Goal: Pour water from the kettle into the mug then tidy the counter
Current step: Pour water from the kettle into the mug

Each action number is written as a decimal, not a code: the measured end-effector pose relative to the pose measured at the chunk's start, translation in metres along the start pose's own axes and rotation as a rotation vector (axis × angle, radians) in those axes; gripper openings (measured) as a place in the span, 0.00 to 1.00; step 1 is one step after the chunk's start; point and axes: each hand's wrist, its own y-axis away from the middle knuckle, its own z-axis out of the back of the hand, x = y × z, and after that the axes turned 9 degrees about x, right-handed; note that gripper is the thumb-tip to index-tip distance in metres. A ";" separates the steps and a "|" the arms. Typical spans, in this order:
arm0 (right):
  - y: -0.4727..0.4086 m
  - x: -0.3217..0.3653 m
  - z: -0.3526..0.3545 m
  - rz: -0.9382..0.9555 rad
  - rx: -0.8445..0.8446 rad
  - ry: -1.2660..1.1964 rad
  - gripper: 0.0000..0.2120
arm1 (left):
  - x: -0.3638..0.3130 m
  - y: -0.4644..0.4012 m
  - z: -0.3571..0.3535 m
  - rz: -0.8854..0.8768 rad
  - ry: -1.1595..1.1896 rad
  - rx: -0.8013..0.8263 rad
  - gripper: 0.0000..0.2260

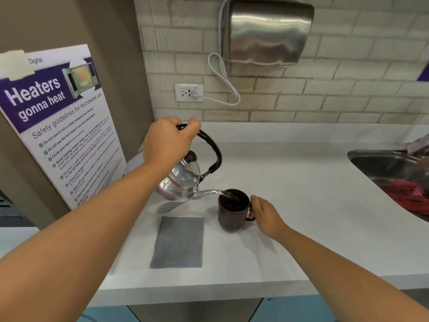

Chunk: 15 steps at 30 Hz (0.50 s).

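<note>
A shiny steel kettle (180,182) with a black hoop handle hangs tilted over the white counter (290,205). My left hand (168,140) grips the top of that handle. Water runs from the thin spout into a dark brown mug (232,213) standing on the counter just right of the kettle. My right hand (267,216) holds the mug's handle from the right side. A grey cloth (178,242) lies flat on the counter in front of the kettle, left of the mug.
A steel sink (390,168) is set into the counter at the right, with a red cloth (411,198) in it. A poster (58,122) leans against the left wall. A wall socket (189,92) and a hand dryer (267,31) are on the tiled wall behind.
</note>
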 end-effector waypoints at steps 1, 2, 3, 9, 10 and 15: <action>0.000 0.000 0.000 -0.002 0.001 0.000 0.19 | 0.002 0.001 0.000 0.010 0.029 -0.007 0.22; 0.000 0.001 0.000 -0.007 0.002 0.001 0.20 | 0.004 0.002 0.001 0.027 0.055 -0.015 0.21; 0.000 0.001 0.000 -0.011 0.000 0.000 0.20 | 0.006 0.003 0.001 0.048 0.076 -0.024 0.21; 0.001 0.002 0.000 -0.017 -0.010 -0.005 0.19 | 0.018 0.007 0.000 0.129 0.188 -0.052 0.21; 0.001 0.002 0.000 -0.021 -0.013 -0.010 0.19 | 0.020 0.007 0.000 0.138 0.204 -0.055 0.20; 0.001 0.003 0.001 -0.038 -0.016 -0.024 0.20 | 0.029 0.007 -0.002 0.186 0.330 -0.058 0.21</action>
